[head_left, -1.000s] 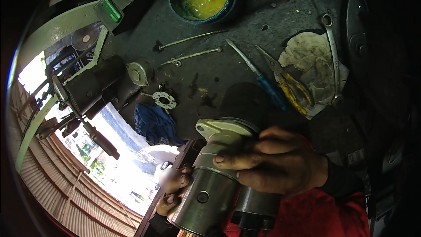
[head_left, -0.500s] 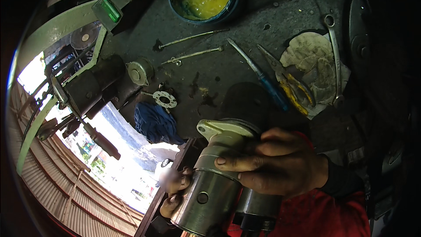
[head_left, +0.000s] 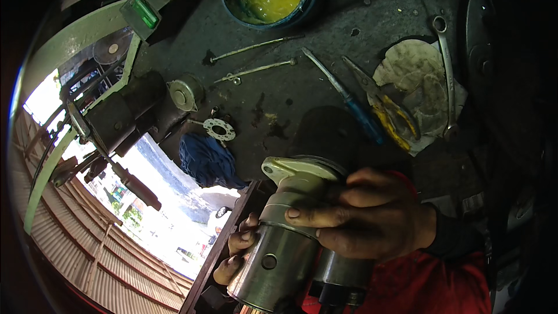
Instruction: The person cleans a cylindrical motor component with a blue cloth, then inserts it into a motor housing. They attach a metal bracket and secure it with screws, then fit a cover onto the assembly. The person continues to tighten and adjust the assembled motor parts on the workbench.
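Observation:
In front of me is a starter motor (head_left: 285, 261), with a smooth steel cylinder, a pale cast flange end and a smaller cylinder (head_left: 343, 270) at its side. It lies tilted, flange end away from me, and copper strands show at its near end. My right hand (head_left: 378, 218) grips it from the right, fingers over the joint between casting and steel body. From the left, the fingertips of my left hand (head_left: 237, 249) curl against the steel cylinder; the rest of that hand is hidden behind it.
On the dark bench (head_left: 256, 99) lie a blue screwdriver (head_left: 349, 102), yellow-handled pliers (head_left: 386, 113), a wrench (head_left: 446, 75), two long bolts, a perforated metal plate (head_left: 219, 129), a metal end cap (head_left: 185, 94) and a blue cloth (head_left: 206, 161). A tub of yellow grease (head_left: 224, 0) stands at the back.
The fingers of my left hand have shifted slightly on the steel cylinder. My right hand and the starter motor look unmoved.

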### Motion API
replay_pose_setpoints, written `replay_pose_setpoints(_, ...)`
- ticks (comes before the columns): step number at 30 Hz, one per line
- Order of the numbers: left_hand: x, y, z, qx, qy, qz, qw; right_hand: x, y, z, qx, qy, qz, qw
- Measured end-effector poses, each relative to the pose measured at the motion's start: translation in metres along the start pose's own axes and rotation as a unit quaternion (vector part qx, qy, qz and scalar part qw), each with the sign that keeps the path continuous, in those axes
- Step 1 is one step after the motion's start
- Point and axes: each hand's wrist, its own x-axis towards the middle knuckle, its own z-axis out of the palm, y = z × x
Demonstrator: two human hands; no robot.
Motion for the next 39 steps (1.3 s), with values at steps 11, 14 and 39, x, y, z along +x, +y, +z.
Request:
replay_pose_setpoints(11, 0.005, -0.004, -0.003, -0.031, 0.005, -0.010, 0.999, -0.003, -0.002, -0.002, 0.015, -0.028, 0.021, 0.999)
replay_pose_setpoints(14, 0.006, -0.007, 0.002, -0.066, 0.025, -0.022, 0.997, -0.002, -0.002, -0.002, 0.046, -0.028, 0.024, 0.998)
replay_pose_setpoints(39, 0.007, -0.021, 0.068, 0.112, 0.145, 0.099, 0.978, 0.062, -0.072, -0.041, 0.172, -0.031, 0.085, 0.981)
